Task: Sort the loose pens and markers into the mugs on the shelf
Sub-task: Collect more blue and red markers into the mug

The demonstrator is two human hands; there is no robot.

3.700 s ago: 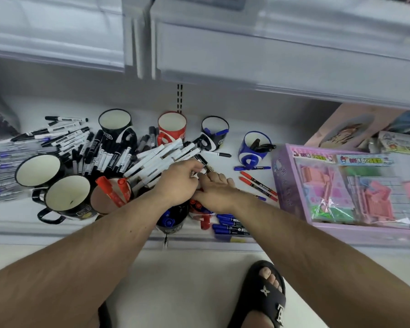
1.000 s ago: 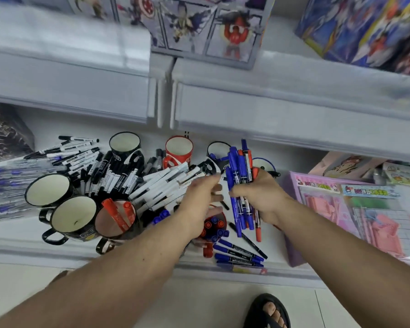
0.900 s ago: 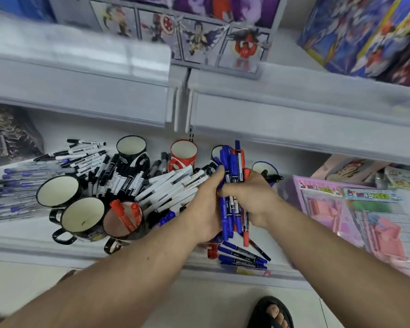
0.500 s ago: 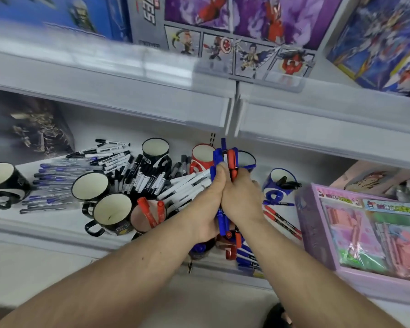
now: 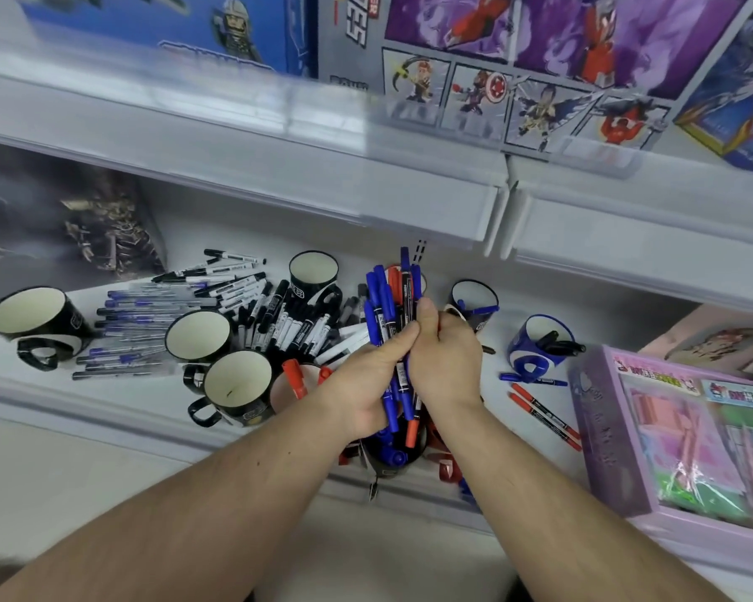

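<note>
Now lifted off the shelf (image 5: 105, 410) and bunched upright, where a few seconds back lay scattered under both palms: bundle of pens (image 5: 392, 315), mostly blue with a couple of red. Gripped from both sides, left hand (image 5: 366, 380) with fingers and thumb curled round the lower half, right hand (image 5: 444, 358) wrapped round the other side, thumb pressed along the shafts. Held just above a dark mug (image 5: 392, 460) at the front edge, already holding blue pens; lower tips hanging close over its mouth, whether touching cannot be told.

Beside that mug, partly hidden by the left wrist, a mug with red markers (image 5: 294, 378) standing in it. Left of that, three black mugs with cream insides: one at front (image 5: 235, 386), one behind it (image 5: 196, 334), one far left (image 5: 27, 317). At the back, another black mug (image 5: 314, 273) upright. Between them, a heap of black-and-white markers (image 5: 288, 323) and a row of thin blue pens (image 5: 135, 328) lying flat. To the right, a dark mug with a blue pen (image 5: 472, 299) and a blue mug (image 5: 540, 341) with black markers sticking out sideways. Two red pens (image 5: 544, 414) and one blue lying loose near a lilac toy box (image 5: 600, 427). Above, an upper shelf with figure boxes (image 5: 518, 58).
</note>
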